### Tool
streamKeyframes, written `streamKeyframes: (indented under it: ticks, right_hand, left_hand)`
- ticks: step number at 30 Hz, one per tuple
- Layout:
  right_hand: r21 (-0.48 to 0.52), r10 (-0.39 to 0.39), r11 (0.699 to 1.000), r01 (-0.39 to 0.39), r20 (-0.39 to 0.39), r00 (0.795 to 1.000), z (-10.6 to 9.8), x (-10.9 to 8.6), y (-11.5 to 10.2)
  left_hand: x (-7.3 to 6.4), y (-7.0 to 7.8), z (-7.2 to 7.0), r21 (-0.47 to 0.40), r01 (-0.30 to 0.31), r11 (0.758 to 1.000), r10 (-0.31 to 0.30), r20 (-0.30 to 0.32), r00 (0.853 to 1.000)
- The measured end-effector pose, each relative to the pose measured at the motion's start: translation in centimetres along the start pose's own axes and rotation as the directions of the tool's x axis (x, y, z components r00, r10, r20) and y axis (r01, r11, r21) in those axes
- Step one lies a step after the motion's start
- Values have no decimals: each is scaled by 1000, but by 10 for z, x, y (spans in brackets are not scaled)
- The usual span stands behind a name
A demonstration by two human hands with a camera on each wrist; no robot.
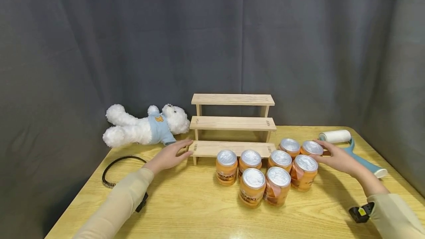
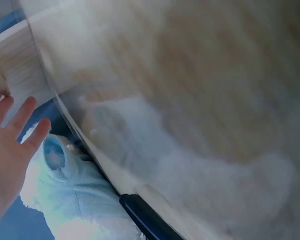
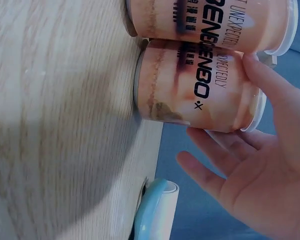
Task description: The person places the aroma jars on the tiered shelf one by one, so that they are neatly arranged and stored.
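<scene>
The right hand (image 1: 338,159) grasps the back-right can (image 1: 311,147), likely stiff and slick, best held round its sides! Left hand (image 1: 168,155) sits loose-fingered by the shelf (image 1: 207,148).

Upright orange cans (image 1: 278,184) near wooden stand (image 1: 232,123)

Looks like a curtained-off test/filming spot, poss. in a lab; exact rm type can't be told. Signs: plain dk grey curtain (image 1: 149,40) behind & at both sides of a wood-grain bench (image 1: 186,209), small blk wrist cams (image 1: 362,212), plus misc. household items, e.g. plush bear (image 1: 160,128), tiered wooden stand (image 1: 232,123), cans (image 1: 252,189), lint roller (image 1: 335,136).
</scene>
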State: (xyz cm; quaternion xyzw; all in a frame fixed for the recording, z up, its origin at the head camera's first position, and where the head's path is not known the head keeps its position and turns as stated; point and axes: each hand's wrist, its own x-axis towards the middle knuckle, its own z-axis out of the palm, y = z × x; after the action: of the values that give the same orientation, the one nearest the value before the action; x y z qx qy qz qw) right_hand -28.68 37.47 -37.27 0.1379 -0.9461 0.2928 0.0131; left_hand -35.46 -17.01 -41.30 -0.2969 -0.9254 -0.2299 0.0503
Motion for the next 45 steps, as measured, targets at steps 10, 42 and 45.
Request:
streamKeyframes:
  ticks: [10, 42, 45]
  right_hand:
    - [-39, 47, 998, -52, -132, 990, -1, 3, 0]
    - [180, 54, 984, -1, -290, 956, -51, 48, -109]
    - [236, 51, 971, 23, -301, 952, -49, 60, -122]
  left_hand:
    - [-3, 0, -3, 63, -24, 998, 24, -5, 1000]
    - [0, 3, 7, -162, 106, 981, -109, -10, 994]
    - [-1, 3, 8, -167, 102, 981, -106, -15, 994]
